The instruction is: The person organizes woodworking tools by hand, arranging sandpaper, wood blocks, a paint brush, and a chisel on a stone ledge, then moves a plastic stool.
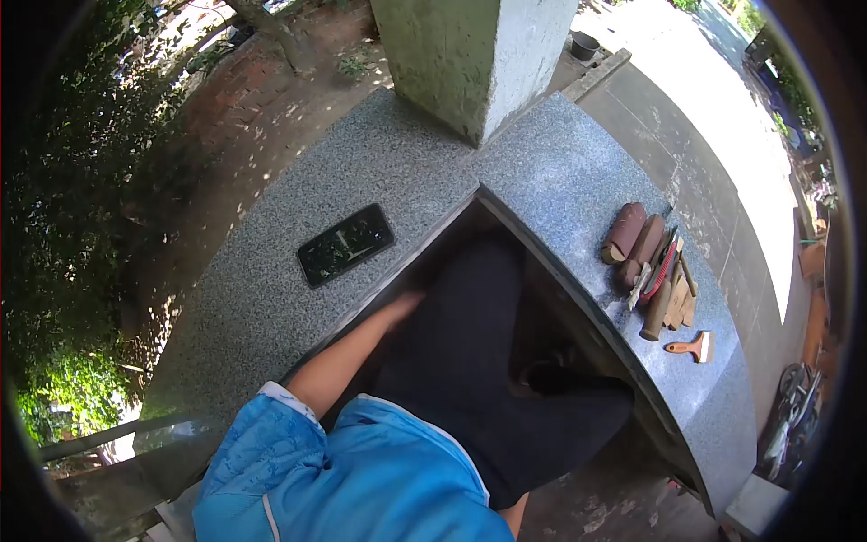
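My left hand (406,309) is beside my dark-trousered thigh, just below the inner edge of the grey speckled stone slab (244,271). Motion smears its fingers, and nothing can be made out in them. Nearest to it on the slab lies a black smartphone (347,245), face up. Of my right arm only a bit of forearm (518,515) shows at the bottom of the view; the hand itself is hidden behind my body.
On the right-hand slab lie two maroon blocks (625,233), a red-handled tool (662,271), a wooden handle (657,316), small wood pieces (681,303) and a flat brush (694,347). A concrete pillar (442,63) rises at the corner. Beyond it stands a black bucket (584,45).
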{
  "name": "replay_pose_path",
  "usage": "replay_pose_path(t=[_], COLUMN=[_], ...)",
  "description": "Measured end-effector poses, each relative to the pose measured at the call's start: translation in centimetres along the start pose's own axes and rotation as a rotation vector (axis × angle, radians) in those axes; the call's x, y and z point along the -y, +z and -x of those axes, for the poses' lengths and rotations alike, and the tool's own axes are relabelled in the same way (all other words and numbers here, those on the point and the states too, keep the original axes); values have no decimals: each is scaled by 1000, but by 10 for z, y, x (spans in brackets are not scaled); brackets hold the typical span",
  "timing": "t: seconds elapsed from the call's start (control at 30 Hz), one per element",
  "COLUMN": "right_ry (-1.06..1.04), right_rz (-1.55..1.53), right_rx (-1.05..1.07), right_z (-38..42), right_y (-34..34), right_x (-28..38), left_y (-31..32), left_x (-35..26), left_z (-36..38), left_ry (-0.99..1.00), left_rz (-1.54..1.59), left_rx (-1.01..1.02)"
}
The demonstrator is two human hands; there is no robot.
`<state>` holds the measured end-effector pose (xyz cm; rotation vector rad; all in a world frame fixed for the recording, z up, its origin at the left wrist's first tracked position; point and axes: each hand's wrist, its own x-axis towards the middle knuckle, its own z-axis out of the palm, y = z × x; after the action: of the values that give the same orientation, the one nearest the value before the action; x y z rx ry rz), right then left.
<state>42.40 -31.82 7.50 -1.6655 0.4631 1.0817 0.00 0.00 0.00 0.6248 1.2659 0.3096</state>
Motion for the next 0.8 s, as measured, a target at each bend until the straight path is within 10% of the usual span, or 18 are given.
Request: replay_pose_path(t=[0.43,0.67,0.8], right_ry=[-139,-602,-880], right_rz=[-182,370,409], right_rx=[205,-292,-225], right_z=[24,91,106], right_y=[-35,37,51], right_x=[66,97,104], left_y=[99,138,184], left_x=[-137,-164,-196], left_z=[149,158,159], left_ry=[399,886,989], left_rz=[-589,-825,-605], left_rx=[-248,-275,-16])
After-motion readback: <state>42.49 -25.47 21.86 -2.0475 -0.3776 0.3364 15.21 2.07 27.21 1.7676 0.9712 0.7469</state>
